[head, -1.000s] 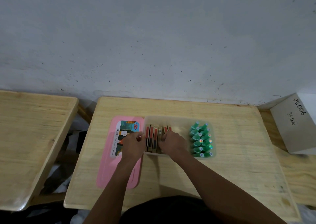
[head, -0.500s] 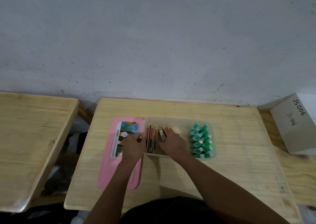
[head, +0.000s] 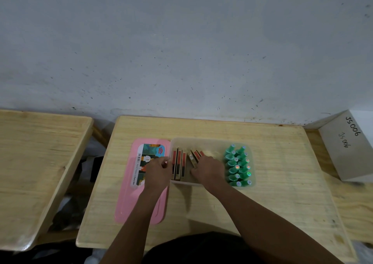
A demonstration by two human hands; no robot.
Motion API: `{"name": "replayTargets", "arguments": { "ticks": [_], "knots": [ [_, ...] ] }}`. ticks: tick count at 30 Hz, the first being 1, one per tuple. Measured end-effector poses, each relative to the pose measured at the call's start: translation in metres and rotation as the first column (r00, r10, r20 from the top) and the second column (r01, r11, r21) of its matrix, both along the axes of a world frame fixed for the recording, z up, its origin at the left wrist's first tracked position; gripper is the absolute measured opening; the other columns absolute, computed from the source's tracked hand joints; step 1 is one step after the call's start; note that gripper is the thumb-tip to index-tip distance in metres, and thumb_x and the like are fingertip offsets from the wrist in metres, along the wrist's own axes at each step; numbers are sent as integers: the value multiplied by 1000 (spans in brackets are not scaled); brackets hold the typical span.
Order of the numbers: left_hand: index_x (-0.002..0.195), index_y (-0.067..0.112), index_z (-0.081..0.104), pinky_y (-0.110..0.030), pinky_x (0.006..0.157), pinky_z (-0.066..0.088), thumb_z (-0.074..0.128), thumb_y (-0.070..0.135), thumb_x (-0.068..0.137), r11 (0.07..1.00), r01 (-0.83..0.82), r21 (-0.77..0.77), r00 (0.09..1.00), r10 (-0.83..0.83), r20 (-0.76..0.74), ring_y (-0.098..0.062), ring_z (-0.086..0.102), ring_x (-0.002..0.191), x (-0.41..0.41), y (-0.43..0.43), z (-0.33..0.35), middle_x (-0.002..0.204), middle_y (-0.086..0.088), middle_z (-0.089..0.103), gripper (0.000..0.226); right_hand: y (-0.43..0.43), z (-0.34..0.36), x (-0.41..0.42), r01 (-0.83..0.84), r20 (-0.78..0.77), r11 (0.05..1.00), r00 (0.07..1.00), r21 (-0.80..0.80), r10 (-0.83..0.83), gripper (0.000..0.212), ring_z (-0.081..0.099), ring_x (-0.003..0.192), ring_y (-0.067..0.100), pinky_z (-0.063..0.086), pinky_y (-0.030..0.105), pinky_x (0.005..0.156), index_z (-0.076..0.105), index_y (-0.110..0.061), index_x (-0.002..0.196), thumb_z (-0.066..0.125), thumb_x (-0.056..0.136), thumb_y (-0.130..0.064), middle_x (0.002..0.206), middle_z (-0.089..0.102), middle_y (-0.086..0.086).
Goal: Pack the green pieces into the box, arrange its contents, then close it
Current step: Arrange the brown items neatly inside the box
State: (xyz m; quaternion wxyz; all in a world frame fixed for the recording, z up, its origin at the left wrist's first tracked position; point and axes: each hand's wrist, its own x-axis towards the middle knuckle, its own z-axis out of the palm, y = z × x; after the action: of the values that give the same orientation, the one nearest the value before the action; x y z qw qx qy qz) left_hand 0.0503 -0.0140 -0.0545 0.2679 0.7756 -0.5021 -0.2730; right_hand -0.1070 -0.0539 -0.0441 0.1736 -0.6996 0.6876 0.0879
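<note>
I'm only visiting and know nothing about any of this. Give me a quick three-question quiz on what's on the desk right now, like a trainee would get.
1. True or false: the pink plastic lid is closed on the clear plastic box.
2. Where in that box do the green cone-shaped pieces stand? A. left end B. middle C. right end
3. Fill in: the ____ hand lies on the leaning red-faced wooden tiles.

Key
1. False: the lid lies flat on the wooden desk, beside the box on its left.
2. C
3. Right: the right hand.
</note>
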Motion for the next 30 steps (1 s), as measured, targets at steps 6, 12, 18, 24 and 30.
{"name": "replayTargets", "arguments": {
  "ticks": [6, 12, 18, 24, 30],
  "knots": [
    [116, 7, 66, -21, 73, 49, 56, 23, 92, 1000, -8, 1, 1000, 8, -9, -15, 66, 84, -1, 1, 1, 102, -12, 72, 30, -1, -1, -2, -6, -13, 1000, 1000, -16, 6, 34, 67, 84, 24, 46, 30, 63, 64, -13, 97, 62, 84, -44, 94, 70, 5],
    [116, 6, 66, -20, 73, 48, 56, 22, 93, 1000, -7, 0, 1000, 7, -23, -16, 65, 85, 0, 1, 0, 103, -13, 72, 30, 0, -5, -3, 4, 7, 999, 1000, -42, -4, 40, 66, 84, 24, 46, 30, 64, 64, -15, 96, 60, 83, -52, 92, 69, 4],
    [118, 5, 64, -19, 76, 45, 56, 21, 93, 1000, -17, -10, 1000, 17, -23, -17, 65, 90, -2, 1, 2, 107, -14, 70, 31, -5, -10, -3, 50, 167, 993, 984, 107, -67, 24, 67, 76, 16, 55, 30, 71, 71, -24, 78, 65, 83, -47, 82, 72, -3],
    [118, 5, 64, -20, 76, 47, 57, 20, 92, 1000, -24, -16, 999, 23, -37, -17, 65, 89, -2, 1, 0, 106, -14, 71, 31, -4, -6, -10, 117, 293, 981, 943, 152, -158, 12, 64, 87, 12, 52, 30, 79, 60, -35, 75, 67, 80, -43, 92, 69, -11],
    [118, 6, 64, -20, 78, 47, 56, 21, 93, 1000, -22, -11, 999, 22, -33, -17, 65, 91, -1, 2, -1, 107, -13, 71, 31, 1, -5, -7, 40, 110, 991, 992, 131, -54, 34, 66, 86, 19, 52, 30, 72, 69, -24, 90, 65, 74, -54, 90, 69, -4]
  ]
}}
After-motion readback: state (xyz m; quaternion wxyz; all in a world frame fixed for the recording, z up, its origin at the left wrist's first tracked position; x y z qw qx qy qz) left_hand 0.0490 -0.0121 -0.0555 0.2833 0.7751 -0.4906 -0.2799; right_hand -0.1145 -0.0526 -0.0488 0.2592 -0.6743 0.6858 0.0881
